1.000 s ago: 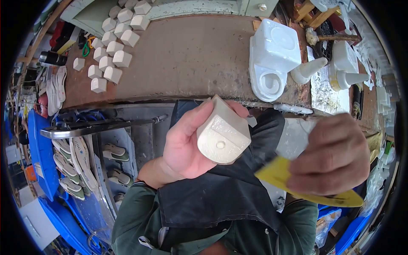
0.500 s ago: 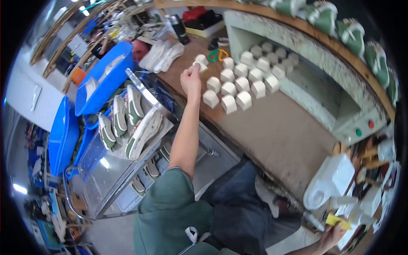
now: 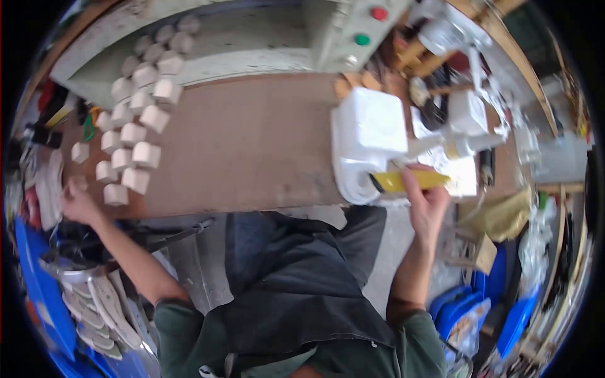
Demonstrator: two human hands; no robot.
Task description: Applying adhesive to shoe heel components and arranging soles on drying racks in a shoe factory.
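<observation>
My right hand (image 3: 426, 205) grips a flat yellow brush (image 3: 409, 181); its dark tip is over the round cup of a white plastic pot (image 3: 372, 123). At the far left, my left hand (image 3: 82, 205) is closed on a small cream block (image 3: 77, 182), blurred and partly hidden by the fingers. Near it, another cream block (image 3: 80, 152) stands alone on the brown bench (image 3: 252, 145). Several more cream blocks (image 3: 133, 134) stand in slanting rows to the right of that hand, running back into the opening of a pale green metal machine.
The machine (image 3: 252, 77) has a red button (image 3: 379, 13) and a green button (image 3: 362, 40). Shoes (image 3: 104, 302) lie on a cart at lower left, beside a blue bin (image 3: 38, 271). Bottles and papers (image 3: 463, 173) crowd the bench's right end.
My view has swung right, so the pot is now near the middle. My right hand has brought the brush up from the lower edge to the pot's cup. The left hand keeps its pinch.
</observation>
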